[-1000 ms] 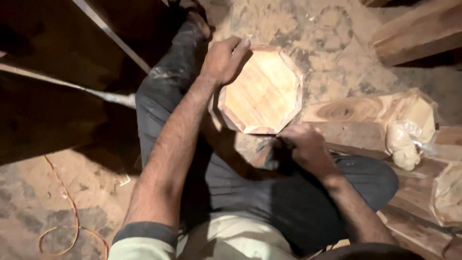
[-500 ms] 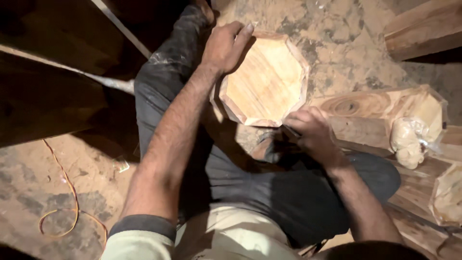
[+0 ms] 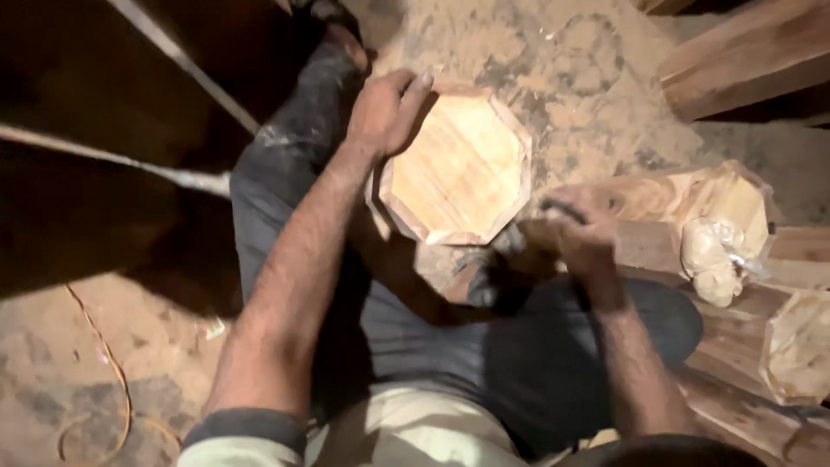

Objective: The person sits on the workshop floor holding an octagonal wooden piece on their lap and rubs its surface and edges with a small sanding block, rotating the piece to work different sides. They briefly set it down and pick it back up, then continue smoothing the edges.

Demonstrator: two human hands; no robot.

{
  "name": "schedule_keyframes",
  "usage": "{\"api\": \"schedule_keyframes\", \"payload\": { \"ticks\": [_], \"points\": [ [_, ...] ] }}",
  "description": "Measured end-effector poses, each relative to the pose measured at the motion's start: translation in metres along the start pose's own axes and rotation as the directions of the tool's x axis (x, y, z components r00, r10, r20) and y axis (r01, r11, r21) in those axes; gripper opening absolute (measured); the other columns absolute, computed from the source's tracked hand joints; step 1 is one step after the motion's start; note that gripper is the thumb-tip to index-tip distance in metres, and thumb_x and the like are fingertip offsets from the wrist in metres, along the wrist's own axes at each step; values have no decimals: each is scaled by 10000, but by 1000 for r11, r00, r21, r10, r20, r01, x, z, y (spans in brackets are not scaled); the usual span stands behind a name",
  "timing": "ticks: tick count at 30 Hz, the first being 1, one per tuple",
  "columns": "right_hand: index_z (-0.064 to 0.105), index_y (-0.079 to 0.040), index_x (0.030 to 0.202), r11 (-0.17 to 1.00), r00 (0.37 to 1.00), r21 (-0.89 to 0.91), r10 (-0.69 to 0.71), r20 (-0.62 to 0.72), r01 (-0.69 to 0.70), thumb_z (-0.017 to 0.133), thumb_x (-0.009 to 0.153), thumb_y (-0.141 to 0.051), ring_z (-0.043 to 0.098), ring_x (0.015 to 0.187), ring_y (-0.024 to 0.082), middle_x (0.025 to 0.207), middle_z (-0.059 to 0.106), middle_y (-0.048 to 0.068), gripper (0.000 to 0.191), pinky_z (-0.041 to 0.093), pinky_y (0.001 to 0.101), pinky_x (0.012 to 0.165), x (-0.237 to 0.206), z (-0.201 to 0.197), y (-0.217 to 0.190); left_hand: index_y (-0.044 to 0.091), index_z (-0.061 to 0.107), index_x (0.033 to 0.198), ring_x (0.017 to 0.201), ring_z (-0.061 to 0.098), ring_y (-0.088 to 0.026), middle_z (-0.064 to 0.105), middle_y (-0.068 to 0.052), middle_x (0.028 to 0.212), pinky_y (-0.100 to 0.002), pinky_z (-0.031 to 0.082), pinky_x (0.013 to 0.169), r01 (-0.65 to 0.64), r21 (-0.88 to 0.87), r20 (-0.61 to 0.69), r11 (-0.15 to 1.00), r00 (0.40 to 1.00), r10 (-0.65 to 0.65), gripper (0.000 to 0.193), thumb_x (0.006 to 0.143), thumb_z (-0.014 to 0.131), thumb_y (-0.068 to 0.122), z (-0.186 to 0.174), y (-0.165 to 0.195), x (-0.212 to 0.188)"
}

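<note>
The octagonal wooden block (image 3: 458, 169) stands on end between the person's legs, its pale, flat eight-sided face turned up toward the camera, its lower part resting against the dark trousers (image 3: 519, 363) and hidden below the face. The long axis of the block therefore seems to run down and away from the camera, toward the sawdust-covered floor (image 3: 588, 69), though its length is out of sight. The left hand (image 3: 387, 108) lies on the block's upper left edge, curled over the rim with the fingers wrapped down the far side and the thumb side toward the face, so it grips and steadies the piece from above and to the left. The right hand (image 3: 581, 229) sits just off the block's lower right edge, closed in a fist around something small and dark; the blur keeps me from saying what it is, or whether its tip touches the wood. Of the two, the left hand is on the block, the right just beside it, so the block lies up and to the left of the right hand. To the right, other octagonal wooden pieces (image 3: 735, 203) lie on timber, with a crumpled pale bag (image 3: 709, 255) on them. An orange cord (image 3: 104, 372) trails on the floor at lower left.
</note>
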State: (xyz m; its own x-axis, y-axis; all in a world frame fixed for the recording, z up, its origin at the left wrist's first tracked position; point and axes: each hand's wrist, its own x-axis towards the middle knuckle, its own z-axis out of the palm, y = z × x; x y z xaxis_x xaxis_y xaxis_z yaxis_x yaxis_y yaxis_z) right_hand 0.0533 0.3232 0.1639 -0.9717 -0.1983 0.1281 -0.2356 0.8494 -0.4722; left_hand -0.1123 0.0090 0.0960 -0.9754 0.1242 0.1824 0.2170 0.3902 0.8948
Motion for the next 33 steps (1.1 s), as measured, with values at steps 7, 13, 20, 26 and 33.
{"api": "schedule_keyframes", "payload": {
  "ticks": [7,13,20,26,33],
  "points": [
    [700,23,1142,899,919,395,304,-253,-189,722,939,-36,698,987,223,1065,734,139,213,555,334,903,-16,35,33,-12,699,1021,927,670,-448,707,-253,966,-477,525,790,4,-11,13,1000,1000,-4,440,1029,552,402,1,2,-2],
    [710,24,1047,971,912,240,117,-394,-20,733,937,10,705,972,267,1020,713,166,114,559,359,884,-4,45,24,3,694,989,855,686,-409,702,-241,896,-440,528,763,149,-23,47,989,988,-148,421,1012,562,402,-3,15,-6],
    [692,20,1004,992,931,122,15,-366,31,726,920,25,706,928,346,981,704,189,92,562,394,844,-1,45,16,-1,711,1055,865,718,-364,721,-223,909,-408,542,780,104,-36,29,994,994,-103,421,1019,568,393,-1,16,-6],
    [710,23,1099,996,964,-45,-92,-248,83,684,904,12,699,986,384,1044,710,212,197,578,434,883,-6,43,-1,-14,712,1064,873,737,-342,738,-212,923,-398,552,793,100,-60,18,993,995,-99,429,1025,568,387,4,6,-11],
    [676,46,1166,973,972,-225,-106,-210,57,640,886,-35,673,1017,419,1090,678,234,293,563,472,909,-16,56,9,-10,719,1100,935,742,-351,746,-217,969,-395,558,830,65,-39,32,997,997,-64,418,1027,574,375,2,12,-10]
  ]
}}
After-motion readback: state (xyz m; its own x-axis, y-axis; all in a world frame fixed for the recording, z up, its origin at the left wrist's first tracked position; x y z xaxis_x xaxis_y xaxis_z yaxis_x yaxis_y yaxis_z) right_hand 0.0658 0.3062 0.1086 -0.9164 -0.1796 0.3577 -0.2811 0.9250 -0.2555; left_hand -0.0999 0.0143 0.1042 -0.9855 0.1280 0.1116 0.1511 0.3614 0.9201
